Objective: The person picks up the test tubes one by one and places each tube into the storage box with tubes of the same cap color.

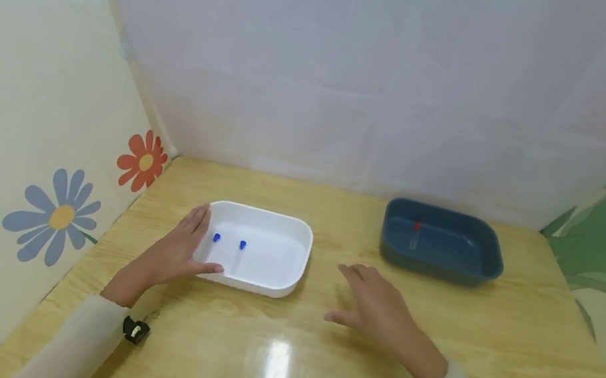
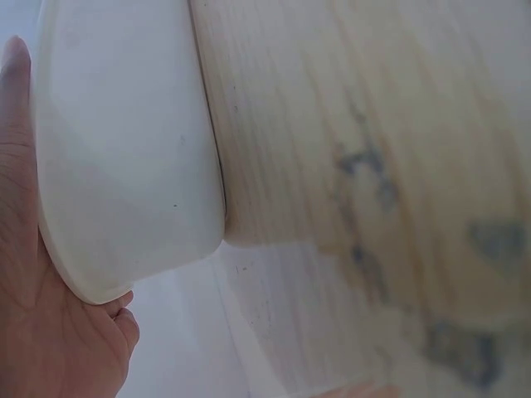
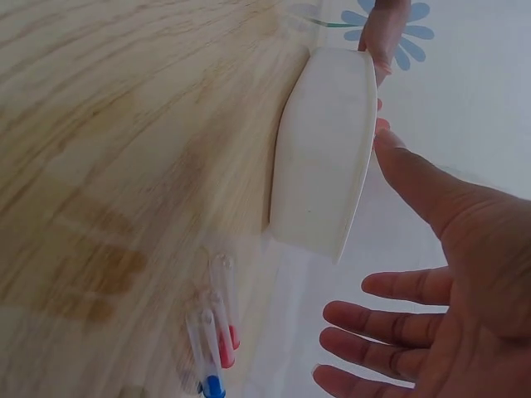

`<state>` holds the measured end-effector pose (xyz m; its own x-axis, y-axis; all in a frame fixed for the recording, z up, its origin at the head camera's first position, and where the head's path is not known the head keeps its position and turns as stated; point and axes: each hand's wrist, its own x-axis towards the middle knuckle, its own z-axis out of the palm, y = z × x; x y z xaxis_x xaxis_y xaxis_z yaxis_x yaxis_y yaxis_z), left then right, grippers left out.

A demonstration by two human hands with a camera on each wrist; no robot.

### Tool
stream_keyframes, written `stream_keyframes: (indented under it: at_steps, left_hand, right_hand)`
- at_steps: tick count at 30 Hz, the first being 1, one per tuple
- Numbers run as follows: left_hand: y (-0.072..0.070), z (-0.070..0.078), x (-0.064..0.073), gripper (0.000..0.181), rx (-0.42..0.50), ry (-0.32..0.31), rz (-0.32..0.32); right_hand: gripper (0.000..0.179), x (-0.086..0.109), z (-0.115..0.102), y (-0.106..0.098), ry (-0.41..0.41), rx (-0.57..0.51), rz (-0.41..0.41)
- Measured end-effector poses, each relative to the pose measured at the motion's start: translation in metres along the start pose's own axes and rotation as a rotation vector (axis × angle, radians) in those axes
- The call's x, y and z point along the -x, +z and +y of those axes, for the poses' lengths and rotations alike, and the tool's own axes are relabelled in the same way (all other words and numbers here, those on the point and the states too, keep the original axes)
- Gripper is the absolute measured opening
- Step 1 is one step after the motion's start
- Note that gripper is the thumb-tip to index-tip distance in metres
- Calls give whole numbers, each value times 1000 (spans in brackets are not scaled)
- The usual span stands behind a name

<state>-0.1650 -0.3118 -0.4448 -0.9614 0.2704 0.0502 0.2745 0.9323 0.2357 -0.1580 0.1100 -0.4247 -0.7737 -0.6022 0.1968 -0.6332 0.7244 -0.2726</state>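
My left hand (image 1: 179,248) grips the left end of a white plastic tray (image 1: 267,287), its thumb over the front rim and its fingers along the far left corner. In the left wrist view, fingertips (image 2: 124,319) show just past the tray's rim. Inside the tray lie two clear pens with blue caps (image 1: 242,245). My right hand (image 1: 379,307) is held over the table to the right of the tray, apart from it, fingers spread and nothing held. In the right wrist view, several clear pens with red and blue caps (image 3: 213,385) appear below the white tray.
A dark blue tray (image 1: 447,268) stands at the back right, with a red-capped clear pen (image 1: 416,226) in it. The wooden table (image 1: 225,351) meets a white cloth wall (image 1: 321,84) behind, and flower-painted panels rise at both sides.
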Motion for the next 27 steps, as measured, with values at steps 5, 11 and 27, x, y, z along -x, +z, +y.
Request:
stream_keyframes:
  at_steps: [5, 11, 27]
  left_hand:
    - [1, 0, 2, 127, 12, -11, -12]
    - [1, -1, 1, 127, 10, -14, -10]
    - [3, -1, 1, 129, 6, -8, 1]
  right_hand:
    - [94, 9, 6, 1, 15, 11, 2]
    - [95, 18, 14, 0, 30, 5, -6]
    - [98, 35, 40, -3, 75, 1, -21]
